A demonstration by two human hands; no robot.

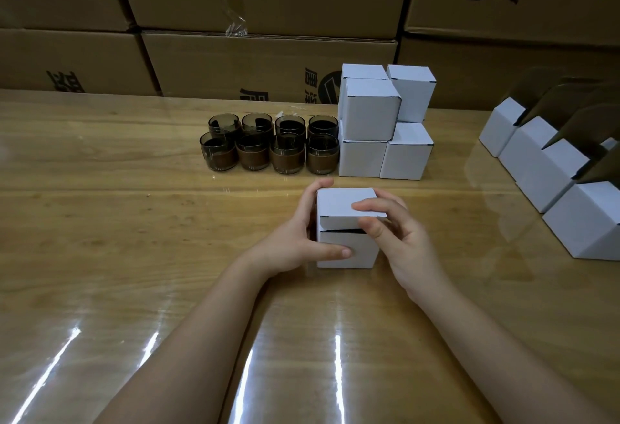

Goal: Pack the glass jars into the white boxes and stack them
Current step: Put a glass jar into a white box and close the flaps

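Now the box [349, 251] stands on the counter [134, 222], near centre, between both hands. The left hand [295, 242] grips its left wall, fingers curled round the far edge and thumb pressed low on the near face. The right hand [402, 239] pinches the lid [342, 202] at its near right corner, forefinger on top, thumb under the flap. A dark gap shows under the lid, so it is not tucked in yet. Contents are hidden.

It is probably thin card: light, and it dents if squeezed mid-wall. Hold it low by the side walls near the corners. With glass inside it gets heavier and fragile, so set it down flat.

Eight jars [253, 152] sit far centre. Just right of them is the stack [369, 111] of shut boxes. Open boxes [536, 168] line the right.
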